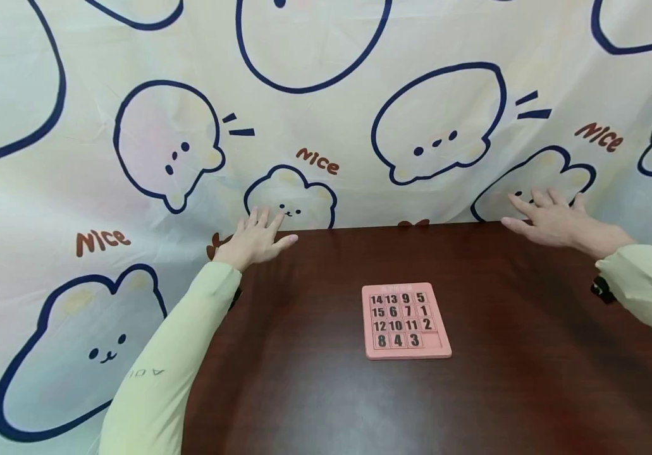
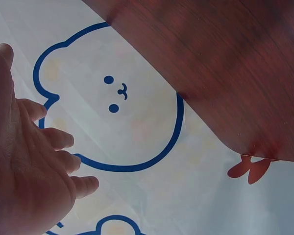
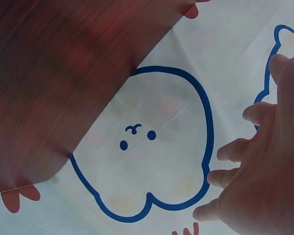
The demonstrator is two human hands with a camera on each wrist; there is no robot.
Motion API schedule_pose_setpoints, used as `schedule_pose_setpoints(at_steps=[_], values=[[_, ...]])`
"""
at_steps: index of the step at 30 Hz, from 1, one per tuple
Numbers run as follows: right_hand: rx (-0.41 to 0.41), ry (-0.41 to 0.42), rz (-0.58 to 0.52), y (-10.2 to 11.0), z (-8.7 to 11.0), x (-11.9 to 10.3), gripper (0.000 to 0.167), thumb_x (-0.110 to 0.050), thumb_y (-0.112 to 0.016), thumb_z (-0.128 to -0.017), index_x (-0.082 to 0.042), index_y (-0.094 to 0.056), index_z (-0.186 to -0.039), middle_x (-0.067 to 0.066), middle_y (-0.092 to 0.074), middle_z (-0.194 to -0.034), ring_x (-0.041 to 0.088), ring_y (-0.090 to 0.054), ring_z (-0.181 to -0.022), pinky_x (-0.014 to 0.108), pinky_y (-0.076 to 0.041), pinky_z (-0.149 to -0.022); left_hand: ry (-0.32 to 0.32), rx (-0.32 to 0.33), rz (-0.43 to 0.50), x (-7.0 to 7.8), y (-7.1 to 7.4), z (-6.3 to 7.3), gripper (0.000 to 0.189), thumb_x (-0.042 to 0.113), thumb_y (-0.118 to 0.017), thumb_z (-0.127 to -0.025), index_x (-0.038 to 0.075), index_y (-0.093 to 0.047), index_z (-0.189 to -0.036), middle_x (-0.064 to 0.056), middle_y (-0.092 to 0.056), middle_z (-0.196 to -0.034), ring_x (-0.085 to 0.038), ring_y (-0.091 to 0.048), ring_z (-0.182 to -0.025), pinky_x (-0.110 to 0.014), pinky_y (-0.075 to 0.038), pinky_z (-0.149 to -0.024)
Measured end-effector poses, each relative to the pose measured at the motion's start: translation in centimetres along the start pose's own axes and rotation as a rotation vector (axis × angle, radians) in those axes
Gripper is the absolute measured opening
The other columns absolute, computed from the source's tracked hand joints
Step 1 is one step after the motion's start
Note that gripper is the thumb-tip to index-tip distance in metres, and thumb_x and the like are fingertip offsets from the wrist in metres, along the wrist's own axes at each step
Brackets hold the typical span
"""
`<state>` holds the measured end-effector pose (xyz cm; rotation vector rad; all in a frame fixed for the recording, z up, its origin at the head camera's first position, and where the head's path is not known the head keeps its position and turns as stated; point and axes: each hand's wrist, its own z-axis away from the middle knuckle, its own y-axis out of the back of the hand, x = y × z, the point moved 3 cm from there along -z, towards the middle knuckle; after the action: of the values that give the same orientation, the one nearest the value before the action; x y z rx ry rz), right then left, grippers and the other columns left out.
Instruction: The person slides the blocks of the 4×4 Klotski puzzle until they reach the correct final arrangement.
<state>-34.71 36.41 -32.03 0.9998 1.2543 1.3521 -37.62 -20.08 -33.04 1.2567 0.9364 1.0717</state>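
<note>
One left hand (image 1: 254, 243) and one right hand (image 1: 556, 221), both empty, fingers spread, hover near the back of a dark-brown, wood-grained surface (image 1: 314, 404), with a pink, square, plastic-looking number puzzle (image 1: 405, 321) lying flat between, well apart from either, probably best taken lightly by both sides.

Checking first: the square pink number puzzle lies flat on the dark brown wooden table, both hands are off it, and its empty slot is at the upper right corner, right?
Not quite: in the head view, the empty slot of the square pink number puzzle is at the lower right corner; the pink tile marked 5 fills the upper right. The rest stands.
</note>
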Motion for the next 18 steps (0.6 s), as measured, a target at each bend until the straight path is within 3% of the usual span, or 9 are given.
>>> schedule_pose_setpoints(at_steps=[18], values=[[-0.012, -0.026, 0.017, -0.63, 0.26, 0.22, 0.092, -0.078, -0.021, -0.092, -0.017, -0.008, -0.159, 0.039, -0.003, -0.156, 0.062, 0.004, -0.141, 0.084, 0.013, -0.098, -0.007, -0.017, 0.039, 0.36, -0.45, -0.45, 0.088, 0.072, -0.027, -0.095, 0.016, -0.006, -0.160, -0.020, 0.001, -0.165, -0.043, 0.011, -0.151, -0.066, 0.003, -0.119]])
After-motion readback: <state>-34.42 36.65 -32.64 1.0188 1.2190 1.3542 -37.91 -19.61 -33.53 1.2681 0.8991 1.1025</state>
